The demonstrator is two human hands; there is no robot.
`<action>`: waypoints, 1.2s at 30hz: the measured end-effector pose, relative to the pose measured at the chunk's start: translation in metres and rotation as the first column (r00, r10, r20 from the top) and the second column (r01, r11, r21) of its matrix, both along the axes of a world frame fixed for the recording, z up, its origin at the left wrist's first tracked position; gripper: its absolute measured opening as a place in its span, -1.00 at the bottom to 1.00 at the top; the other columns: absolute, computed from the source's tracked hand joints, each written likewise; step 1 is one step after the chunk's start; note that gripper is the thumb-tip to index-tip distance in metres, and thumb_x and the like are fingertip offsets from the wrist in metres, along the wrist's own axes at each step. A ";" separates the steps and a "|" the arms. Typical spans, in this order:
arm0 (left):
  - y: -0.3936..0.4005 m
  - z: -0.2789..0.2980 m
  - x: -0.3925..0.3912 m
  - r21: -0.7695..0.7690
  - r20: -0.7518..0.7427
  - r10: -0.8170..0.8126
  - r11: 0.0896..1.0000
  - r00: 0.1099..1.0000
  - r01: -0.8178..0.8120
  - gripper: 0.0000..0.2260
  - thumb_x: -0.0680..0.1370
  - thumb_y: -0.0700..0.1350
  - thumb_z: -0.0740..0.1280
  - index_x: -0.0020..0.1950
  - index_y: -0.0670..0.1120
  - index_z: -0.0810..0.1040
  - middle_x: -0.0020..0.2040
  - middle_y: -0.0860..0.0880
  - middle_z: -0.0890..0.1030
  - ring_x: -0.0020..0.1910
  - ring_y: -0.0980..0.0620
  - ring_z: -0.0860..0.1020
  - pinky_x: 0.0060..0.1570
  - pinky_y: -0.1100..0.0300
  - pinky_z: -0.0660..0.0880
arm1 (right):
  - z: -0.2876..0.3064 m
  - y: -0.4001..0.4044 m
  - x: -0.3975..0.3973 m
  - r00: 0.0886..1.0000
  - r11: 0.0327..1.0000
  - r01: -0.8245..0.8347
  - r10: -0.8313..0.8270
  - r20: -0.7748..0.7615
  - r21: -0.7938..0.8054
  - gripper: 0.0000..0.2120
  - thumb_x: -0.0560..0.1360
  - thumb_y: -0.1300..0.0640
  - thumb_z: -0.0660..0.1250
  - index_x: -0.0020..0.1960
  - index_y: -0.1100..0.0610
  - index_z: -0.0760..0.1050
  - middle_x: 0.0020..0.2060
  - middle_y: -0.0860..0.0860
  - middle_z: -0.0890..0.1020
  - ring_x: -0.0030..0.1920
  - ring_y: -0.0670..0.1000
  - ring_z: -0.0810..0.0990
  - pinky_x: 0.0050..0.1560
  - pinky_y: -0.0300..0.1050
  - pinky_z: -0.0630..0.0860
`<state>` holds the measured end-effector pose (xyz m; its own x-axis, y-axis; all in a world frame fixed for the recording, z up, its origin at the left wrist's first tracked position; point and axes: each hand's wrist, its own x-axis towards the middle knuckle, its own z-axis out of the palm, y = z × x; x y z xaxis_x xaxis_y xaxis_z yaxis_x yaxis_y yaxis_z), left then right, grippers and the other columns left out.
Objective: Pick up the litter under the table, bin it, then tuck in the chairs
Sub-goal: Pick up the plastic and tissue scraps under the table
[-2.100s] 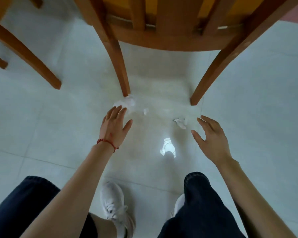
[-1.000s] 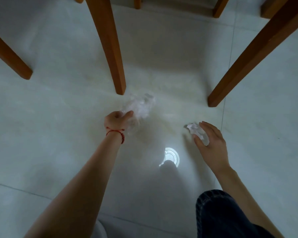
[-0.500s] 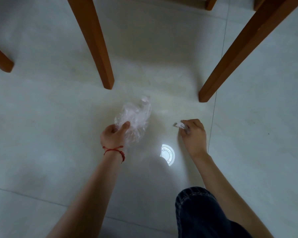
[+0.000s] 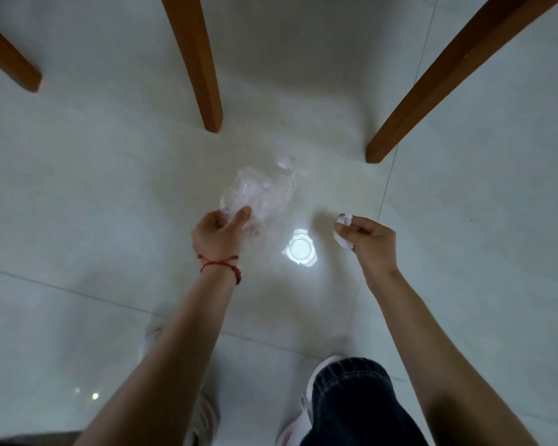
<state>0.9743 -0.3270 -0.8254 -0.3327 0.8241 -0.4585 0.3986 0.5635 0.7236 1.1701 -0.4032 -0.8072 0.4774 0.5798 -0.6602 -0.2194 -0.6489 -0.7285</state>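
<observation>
Legible text: none.
Clear plastic wrapper [image 4: 261, 194]: no print can be read.
White paper scrap [image 4: 343, 231]: no marks can be read.
Floor tiles [image 4: 480, 220]: plain, no signs or numbers.

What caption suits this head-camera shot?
Left hand holds a clear plastic bag; right hand pinches crumpled paper.

Dim, soft, lamp glare on floor [image 4: 78, 188]
</observation>
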 end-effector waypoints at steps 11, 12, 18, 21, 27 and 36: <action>-0.042 0.148 -0.016 -0.056 0.102 0.101 0.994 0.990 -0.095 -0.51 0.32 -0.11 0.49 -0.49 -0.05 0.15 -0.49 0.02 0.16 -0.48 0.06 0.11 -0.57 0.32 0.06 | 0.148 -0.021 -0.026 0.991 0.992 0.126 -0.126 -0.048 -0.015 -0.83 0.34 0.33 0.44 -0.13 0.11 0.62 -0.26 -0.04 0.65 -0.26 -0.13 0.61 -0.09 -0.25 0.54; -0.044 0.163 -0.017 -0.064 0.106 0.111 0.992 0.988 -0.105 -0.51 0.32 -0.10 0.49 -0.50 -0.05 0.15 -0.49 0.02 0.16 -0.48 0.06 0.12 -0.56 0.32 0.07 | 0.163 -0.022 -0.028 0.991 0.992 0.125 -0.125 -0.043 -0.015 -0.83 0.34 0.32 0.44 -0.13 0.10 0.62 -0.25 -0.03 0.65 -0.24 -0.13 0.61 -0.08 -0.24 0.54; -0.051 0.256 -0.032 -0.105 0.092 0.129 0.987 0.987 -0.120 -0.50 0.31 -0.05 0.49 -0.53 -0.03 0.15 -0.52 0.05 0.18 -0.49 0.06 0.15 -0.50 0.26 0.13 | 0.258 -0.025 -0.041 0.986 0.988 0.154 -0.154 -0.060 -0.018 -0.85 0.36 0.34 0.41 -0.09 0.19 0.61 -0.28 0.02 0.62 -0.24 -0.05 0.57 0.03 -0.11 0.54; -0.050 0.306 -0.040 -0.106 0.106 0.151 0.984 0.983 -0.140 -0.51 0.31 -0.05 0.49 -0.54 -0.03 0.17 -0.53 0.04 0.20 -0.49 0.04 0.17 -0.42 0.17 0.17 | 0.309 -0.021 -0.051 0.986 0.988 0.152 -0.153 -0.072 -0.020 -0.87 0.35 0.33 0.42 -0.10 0.23 0.61 -0.33 0.06 0.55 -0.24 0.02 0.50 0.05 -0.06 0.50; -0.045 0.410 -0.066 -0.084 0.071 0.128 0.989 0.989 -0.122 -0.53 0.33 -0.04 0.47 -0.51 -0.04 0.17 -0.51 0.03 0.20 -0.47 0.05 0.16 -0.44 0.18 0.15 | 0.410 -0.010 -0.079 0.991 0.994 0.111 -0.111 -0.076 0.006 -0.87 0.34 0.31 0.44 -0.15 0.15 0.63 -0.30 0.03 0.61 -0.24 -0.02 0.56 0.03 -0.10 0.51; -0.036 0.541 -0.105 0.012 0.071 0.153 0.988 0.986 -0.154 -0.53 0.34 -0.07 0.47 -0.51 -0.05 0.17 -0.50 0.01 0.19 -0.47 0.04 0.15 -0.42 0.17 0.12 | 0.541 0.001 -0.113 0.989 0.987 0.123 -0.113 -0.091 0.104 -0.86 0.34 0.31 0.44 -0.14 0.14 0.62 -0.26 -0.01 0.66 -0.17 -0.02 0.61 -0.01 -0.19 0.53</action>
